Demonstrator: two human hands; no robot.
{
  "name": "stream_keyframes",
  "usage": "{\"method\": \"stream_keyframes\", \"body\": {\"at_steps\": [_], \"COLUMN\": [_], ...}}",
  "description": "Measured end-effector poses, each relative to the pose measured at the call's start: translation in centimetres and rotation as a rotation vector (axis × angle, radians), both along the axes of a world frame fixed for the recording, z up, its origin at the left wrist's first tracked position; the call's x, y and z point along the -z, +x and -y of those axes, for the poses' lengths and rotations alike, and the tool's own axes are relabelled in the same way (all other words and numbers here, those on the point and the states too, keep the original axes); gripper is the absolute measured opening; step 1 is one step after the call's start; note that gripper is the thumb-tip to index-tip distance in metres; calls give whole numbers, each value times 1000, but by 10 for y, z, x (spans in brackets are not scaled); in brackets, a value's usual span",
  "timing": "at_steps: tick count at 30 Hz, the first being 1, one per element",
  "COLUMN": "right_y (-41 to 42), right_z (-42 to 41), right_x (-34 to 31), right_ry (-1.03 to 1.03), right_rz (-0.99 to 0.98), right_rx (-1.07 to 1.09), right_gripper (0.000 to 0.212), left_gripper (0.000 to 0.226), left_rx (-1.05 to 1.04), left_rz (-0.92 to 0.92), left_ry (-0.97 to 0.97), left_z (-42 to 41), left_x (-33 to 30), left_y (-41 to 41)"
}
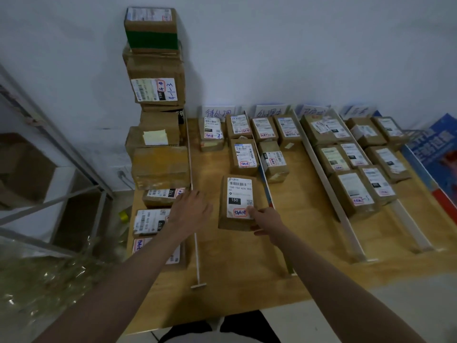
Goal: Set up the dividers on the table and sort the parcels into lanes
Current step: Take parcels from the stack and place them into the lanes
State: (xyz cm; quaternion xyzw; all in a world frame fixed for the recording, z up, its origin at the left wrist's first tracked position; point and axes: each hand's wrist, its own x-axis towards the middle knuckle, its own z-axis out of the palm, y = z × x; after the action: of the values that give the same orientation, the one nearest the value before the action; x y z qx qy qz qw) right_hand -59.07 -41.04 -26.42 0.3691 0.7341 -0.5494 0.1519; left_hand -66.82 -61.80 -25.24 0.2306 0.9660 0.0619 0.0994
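A wooden table (247, 280) carries several long white dividers (196, 243) that split it into lanes. Labelled cardboard parcels lie in the lanes toward the wall. My right hand (265, 220) grips the near right corner of a brown parcel (238, 201) marked 150, held in the first lane between two dividers (268, 194). My left hand (189, 210) hovers open, fingers spread, over the leftmost divider, beside unsorted parcels (152, 221) at the table's left edge.
A tall stack of boxes (155, 70) rises at the back left against the white wall. Paper lane signs (218, 112) stand along the wall. A metal rack (49, 169) is on the left, a blue box (437, 159) at the right edge.
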Motion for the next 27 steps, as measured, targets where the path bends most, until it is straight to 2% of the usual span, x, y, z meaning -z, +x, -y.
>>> {"method": "stream_keyframes", "body": {"at_steps": [5,9,13,18,21,27], "right_y": [-44,-91,-140,-190,-215,-249], "right_z": [-7,-10,-9,-7,-5,-5], "right_x": [7,10,15,31,43,66], "right_ry": [-15,-17,0,17,51,175], "right_rz": [8,-2,3,35,73,92], "right_rx": [-107,-150,-164,-149,-147,-168], "right_gripper": [36,37,33,25,29,25], "left_gripper": [49,45,39,46,44,41], "left_rx": [-120,-159,-201,-225,-219,-231], "left_rz": [17,-16,-71,-74,-70,-76], "left_ry": [-31,-11,48,60,62,91], "left_z": [-2,-5,-5,-6,-10,-20], "left_x": [4,-5,-17,-23,-19,-8], "left_y": [-28,-56,-91,-131,-148,-167]}}
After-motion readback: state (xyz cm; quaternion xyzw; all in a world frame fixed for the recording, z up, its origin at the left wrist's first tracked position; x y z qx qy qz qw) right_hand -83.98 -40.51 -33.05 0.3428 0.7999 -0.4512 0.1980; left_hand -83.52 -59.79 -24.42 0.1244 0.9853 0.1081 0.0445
